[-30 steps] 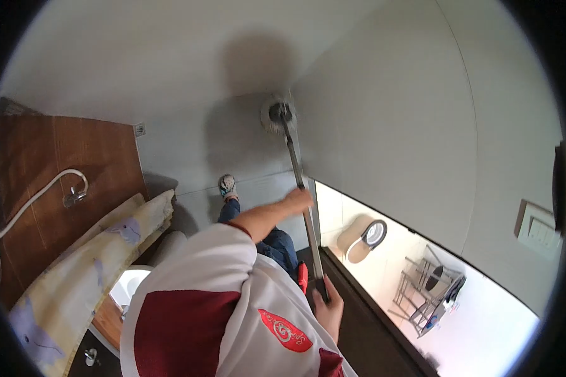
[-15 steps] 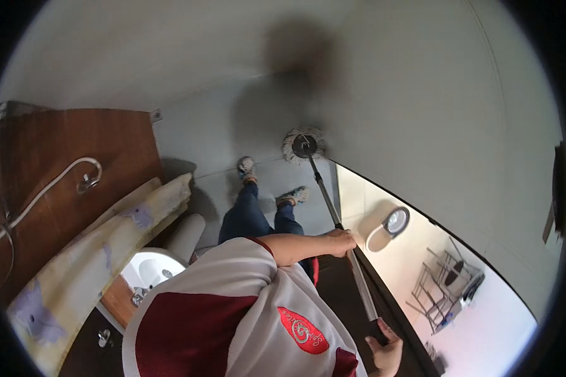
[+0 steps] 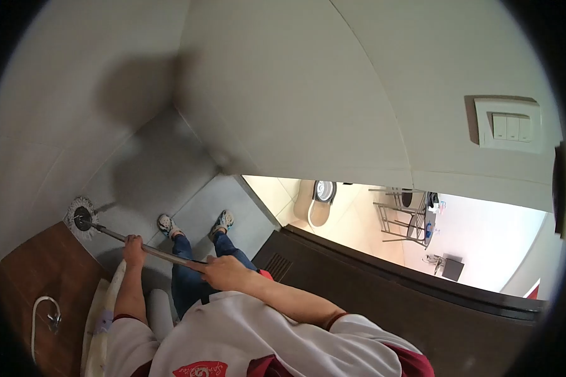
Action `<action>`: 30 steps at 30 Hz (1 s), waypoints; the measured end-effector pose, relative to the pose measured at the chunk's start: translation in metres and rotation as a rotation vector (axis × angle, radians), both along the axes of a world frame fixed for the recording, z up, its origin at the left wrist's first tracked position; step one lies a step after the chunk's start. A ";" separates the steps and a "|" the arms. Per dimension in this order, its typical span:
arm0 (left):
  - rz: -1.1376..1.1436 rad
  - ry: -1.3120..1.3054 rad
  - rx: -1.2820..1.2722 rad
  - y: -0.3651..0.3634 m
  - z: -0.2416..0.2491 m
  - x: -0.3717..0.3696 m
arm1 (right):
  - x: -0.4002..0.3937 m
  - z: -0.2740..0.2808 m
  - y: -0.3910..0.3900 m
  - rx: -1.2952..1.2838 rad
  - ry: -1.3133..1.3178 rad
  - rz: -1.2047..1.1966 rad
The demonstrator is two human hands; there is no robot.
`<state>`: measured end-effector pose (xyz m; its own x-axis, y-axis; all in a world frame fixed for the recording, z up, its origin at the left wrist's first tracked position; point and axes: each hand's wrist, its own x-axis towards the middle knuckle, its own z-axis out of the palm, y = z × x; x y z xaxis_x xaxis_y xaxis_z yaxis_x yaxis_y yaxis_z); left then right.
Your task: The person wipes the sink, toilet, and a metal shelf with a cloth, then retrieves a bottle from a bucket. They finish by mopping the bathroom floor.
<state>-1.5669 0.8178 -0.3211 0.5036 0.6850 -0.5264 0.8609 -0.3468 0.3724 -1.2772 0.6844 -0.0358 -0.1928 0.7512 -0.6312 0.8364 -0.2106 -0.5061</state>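
A spin mop (image 3: pixel 168 256) with a grey metal pole slants across the left of the head view. Its round head (image 3: pixel 82 218), dark in the middle with a white string fringe, rests on the grey floor by the wall and the brown panel. My left hand (image 3: pixel 134 251) is closed round the pole on its lower part. Nearer my body, my right hand (image 3: pixel 225 273) is wrapped round the pole's upper end. Both my feet, in patterned shoes (image 3: pixel 222 220), stand on the floor to the right of the mop head.
A brown panel (image 3: pixel 56 264) with a white hose (image 3: pixel 36 314) is at lower left, beside a pale curtain (image 3: pixel 100 327). A dark door (image 3: pixel 371 314) with a vent stands right. Through the doorway appear a mop bucket (image 3: pixel 324 191) and metal chairs (image 3: pixel 399 229). A switch plate (image 3: pixel 509 125) is on the wall.
The mop head has swung from the doorway side across to the left wall beside the brown panel. Both my hands moved left with the pole, and my view turned right.
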 end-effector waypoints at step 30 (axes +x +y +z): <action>0.620 -0.577 0.143 0.075 0.066 0.020 | -0.068 0.148 0.199 0.077 -0.254 0.399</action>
